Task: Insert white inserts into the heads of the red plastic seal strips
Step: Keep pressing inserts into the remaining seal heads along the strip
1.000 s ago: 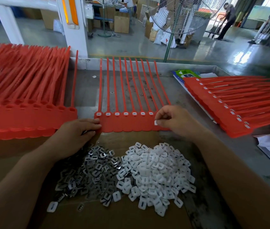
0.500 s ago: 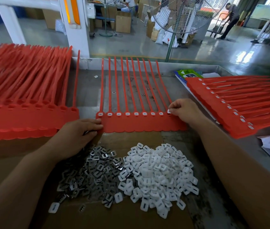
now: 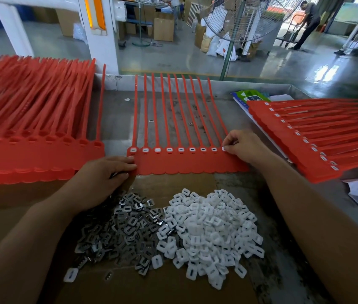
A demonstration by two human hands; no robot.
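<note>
White insert (image 3: 224, 148) in right hand (image 3: 244, 145); at rightmost strip head (image 3: 223, 152)

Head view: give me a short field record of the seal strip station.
work piece: red strip sheet, white inserts seated in its visible heads
left hand: presses the sheet's left edge
right hand: pinches a white insert at the rightmost visible head
supply: white insert pile, metal clip pile to its left
stacks: left stack without inserts, right stack with inserts
</note>
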